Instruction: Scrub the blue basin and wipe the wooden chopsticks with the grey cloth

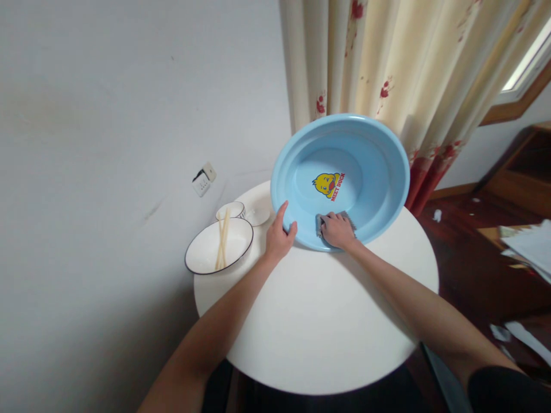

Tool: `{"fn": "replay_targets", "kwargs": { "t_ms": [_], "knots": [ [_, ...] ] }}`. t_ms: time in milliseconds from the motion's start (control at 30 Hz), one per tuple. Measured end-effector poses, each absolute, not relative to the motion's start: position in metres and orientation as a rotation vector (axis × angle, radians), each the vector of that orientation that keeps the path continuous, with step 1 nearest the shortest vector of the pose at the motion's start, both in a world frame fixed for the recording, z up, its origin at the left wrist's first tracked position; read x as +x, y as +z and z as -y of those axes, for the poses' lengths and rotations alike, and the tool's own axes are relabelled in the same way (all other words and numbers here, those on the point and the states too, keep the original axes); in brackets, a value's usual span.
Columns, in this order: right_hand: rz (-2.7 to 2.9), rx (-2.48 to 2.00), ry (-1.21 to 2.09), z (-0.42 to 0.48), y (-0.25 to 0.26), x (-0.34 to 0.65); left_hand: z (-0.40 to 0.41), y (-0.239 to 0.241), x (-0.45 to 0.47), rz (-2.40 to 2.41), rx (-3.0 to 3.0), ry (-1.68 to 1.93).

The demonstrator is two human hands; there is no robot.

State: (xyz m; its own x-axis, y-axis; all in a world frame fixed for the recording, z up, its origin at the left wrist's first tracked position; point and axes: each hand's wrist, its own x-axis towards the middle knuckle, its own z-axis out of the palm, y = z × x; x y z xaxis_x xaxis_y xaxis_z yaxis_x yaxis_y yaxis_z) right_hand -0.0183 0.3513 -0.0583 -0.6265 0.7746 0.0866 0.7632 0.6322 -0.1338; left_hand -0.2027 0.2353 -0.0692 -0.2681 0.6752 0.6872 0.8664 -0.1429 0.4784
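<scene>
A wide white bowl with a thin dark rim sits at the left edge of the round white worktop, its left side reaching past the edge. Two pale, slender chopsticks cross in it, their upper ends passing over its far rim. Behind it, a beige and white electrical socket is fixed to the pale wall. A small white bowl with dark markings stands just beyond the wide one, and a small white dish lies to its right.

Next comes the left hand, which holds the lower left rim of a large, round, light blue plastic basin, thumb and index finger spread apart; its other fingers are hidden. The basin is on the far part of the worktop, tilted so that its inside faces the person, with a yellow duck print on its bottom. The right hand, fingers curled, grips a grey cloth against the basin's lower inner wall. Behind the basin hangs a cream curtain with red flowers. At far right, white papers lie above a dark reddish floor.
</scene>
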Motion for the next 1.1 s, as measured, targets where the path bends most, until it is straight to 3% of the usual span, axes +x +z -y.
{"fn": "replay_targets", "kwargs": {
  "t_ms": [400,700,1100],
  "knots": [
    [2.686,-1.25,0.147,-0.348,-0.061,-0.022,-0.237,-0.069,-0.198,1.984,-1.78,-1.444],
    [2.657,-0.882,0.394,-0.337,-0.061,-0.032,-0.237,-0.071,-0.201,1.953,-1.769,-1.449],
    [2.641,-0.872,0.354,-0.341,-0.066,-0.031,-0.238,-0.068,-0.198,1.917,-1.766,-1.48]
  ]
}}
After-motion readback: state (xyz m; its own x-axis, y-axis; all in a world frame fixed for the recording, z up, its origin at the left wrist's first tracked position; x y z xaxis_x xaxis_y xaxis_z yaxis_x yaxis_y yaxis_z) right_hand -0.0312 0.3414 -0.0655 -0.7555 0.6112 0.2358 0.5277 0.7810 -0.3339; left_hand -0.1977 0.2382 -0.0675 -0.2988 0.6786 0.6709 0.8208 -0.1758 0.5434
